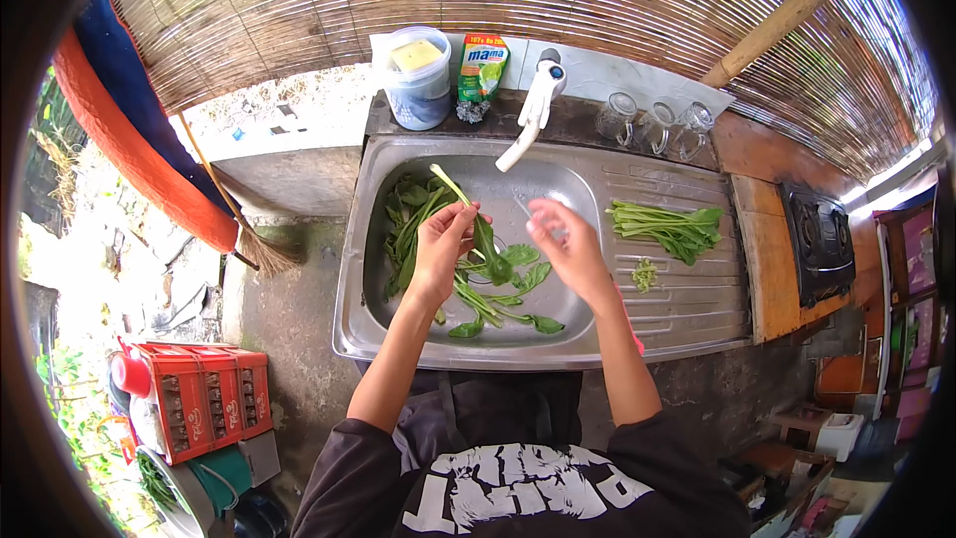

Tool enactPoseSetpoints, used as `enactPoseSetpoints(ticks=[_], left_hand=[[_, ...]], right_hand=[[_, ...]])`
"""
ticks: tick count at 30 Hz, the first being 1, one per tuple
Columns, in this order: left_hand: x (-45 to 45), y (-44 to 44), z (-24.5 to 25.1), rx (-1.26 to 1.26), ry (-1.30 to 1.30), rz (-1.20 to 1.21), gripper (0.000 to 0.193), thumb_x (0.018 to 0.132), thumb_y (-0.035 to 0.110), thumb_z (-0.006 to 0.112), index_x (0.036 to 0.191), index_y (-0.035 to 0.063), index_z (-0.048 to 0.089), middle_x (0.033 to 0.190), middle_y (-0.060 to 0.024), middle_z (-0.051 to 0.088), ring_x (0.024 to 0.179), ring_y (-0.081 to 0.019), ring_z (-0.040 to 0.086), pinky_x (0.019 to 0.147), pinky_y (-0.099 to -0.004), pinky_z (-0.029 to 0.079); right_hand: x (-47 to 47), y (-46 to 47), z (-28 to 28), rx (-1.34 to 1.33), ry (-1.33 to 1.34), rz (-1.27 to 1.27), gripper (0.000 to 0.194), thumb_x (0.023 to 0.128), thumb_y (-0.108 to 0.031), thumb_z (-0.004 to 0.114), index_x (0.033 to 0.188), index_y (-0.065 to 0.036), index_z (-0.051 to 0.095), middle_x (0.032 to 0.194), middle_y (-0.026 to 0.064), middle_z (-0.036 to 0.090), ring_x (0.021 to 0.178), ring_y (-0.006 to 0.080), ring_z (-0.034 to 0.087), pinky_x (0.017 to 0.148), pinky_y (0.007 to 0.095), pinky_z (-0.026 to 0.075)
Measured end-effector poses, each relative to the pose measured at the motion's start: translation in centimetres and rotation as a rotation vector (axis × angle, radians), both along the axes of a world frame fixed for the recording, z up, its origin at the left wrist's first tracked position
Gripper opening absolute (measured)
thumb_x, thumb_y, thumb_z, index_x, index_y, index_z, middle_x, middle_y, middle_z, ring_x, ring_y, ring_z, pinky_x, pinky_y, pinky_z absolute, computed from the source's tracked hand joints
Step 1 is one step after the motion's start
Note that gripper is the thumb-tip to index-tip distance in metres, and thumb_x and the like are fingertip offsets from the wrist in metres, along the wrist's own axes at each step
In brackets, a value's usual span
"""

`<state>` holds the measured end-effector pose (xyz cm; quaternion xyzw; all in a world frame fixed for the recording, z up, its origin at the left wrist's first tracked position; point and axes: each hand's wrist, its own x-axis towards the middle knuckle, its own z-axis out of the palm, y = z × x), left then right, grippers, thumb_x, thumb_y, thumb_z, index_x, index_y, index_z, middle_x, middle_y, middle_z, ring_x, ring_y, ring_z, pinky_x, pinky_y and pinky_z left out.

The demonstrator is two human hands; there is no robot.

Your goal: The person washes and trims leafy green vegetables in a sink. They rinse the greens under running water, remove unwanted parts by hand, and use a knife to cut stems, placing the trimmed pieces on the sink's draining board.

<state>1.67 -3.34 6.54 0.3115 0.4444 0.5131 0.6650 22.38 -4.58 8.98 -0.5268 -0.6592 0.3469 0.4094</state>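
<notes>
Over the stainless steel sink [553,347], my left hand [446,239] pinches a leafy green stalk [484,239], its pale cut end pointing up and away. My right hand [565,243], a little blurred, is raised over the basin's right part; a thin blade-like thing [520,203] shows at its fingertips, too blurred to name surely. A heap of leafy greens [407,228] lies along the basin's left side. More loose stalks with leaves [485,304] lie in the basin below my hands. On the ribbed drainboard rest a bundle of greens [665,228] and a small pile of cut stem ends [644,275].
Behind the basin stand a white faucet [539,101], a plastic tub [418,93], a dish soap pouch [482,71], a metal scourer [472,111] and several glass mugs [657,127]. A gas stove [818,239] is at right. Red crates [213,400] and a broom [261,246] are at left.
</notes>
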Motion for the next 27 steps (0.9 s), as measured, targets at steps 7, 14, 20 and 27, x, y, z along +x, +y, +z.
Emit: enactPoseSetpoints(ticks=[7,14,20,27], left_hand=[[0.0,1.6,-2.6,0.118,0.114,-0.056,0.022,0.099,0.02,0.058,0.103,-0.0004,0.065,0.087,-0.0056,0.072,0.068,-0.0056,0.058,0.061,-0.0221,0.046],[1.1,3.5,-3.1,0.201,0.246,-0.133,0.028,0.101,0.019,0.054,0.108,-0.0055,0.064,0.086,-0.0044,0.072,0.064,-0.0007,0.05,0.057,-0.0196,0.04],[1.4,4.6,-4.3,0.219,0.176,-0.165,0.03,0.102,0.021,0.054,0.12,-0.0024,0.058,0.087,-0.0064,0.071,0.067,-0.0057,0.055,0.062,-0.0226,0.045],[1.0,4.5,-6.2,0.212,0.215,-0.182,0.02,0.101,0.019,0.055,0.109,0.0006,0.058,0.086,-0.0072,0.071,0.066,-0.0078,0.058,0.062,-0.0231,0.048]], right_hand=[[-1.8,7.2,9.0,0.446,-0.147,-0.2,0.062,0.09,-0.025,0.071,0.141,-0.002,0.045,0.129,0.0164,0.058,0.113,0.0288,0.057,0.092,0.0393,0.049],[-2.2,8.6,10.6,0.329,-0.296,-0.184,0.064,0.085,-0.006,0.066,0.145,0.0,0.042,0.132,0.0195,0.057,0.116,0.0336,0.056,0.094,0.0415,0.048],[0.3,9.7,8.2,0.371,0.177,0.055,0.073,0.092,-0.009,0.065,0.155,-0.008,0.027,0.141,0.0225,0.051,0.12,0.0249,0.058,0.092,0.0361,0.05],[-2.7,6.5,-6.7,-0.323,0.383,-0.005,0.054,0.102,-0.031,0.057,0.146,-0.005,0.039,0.125,0.0157,0.061,0.111,0.018,0.06,0.088,0.0314,0.05]])
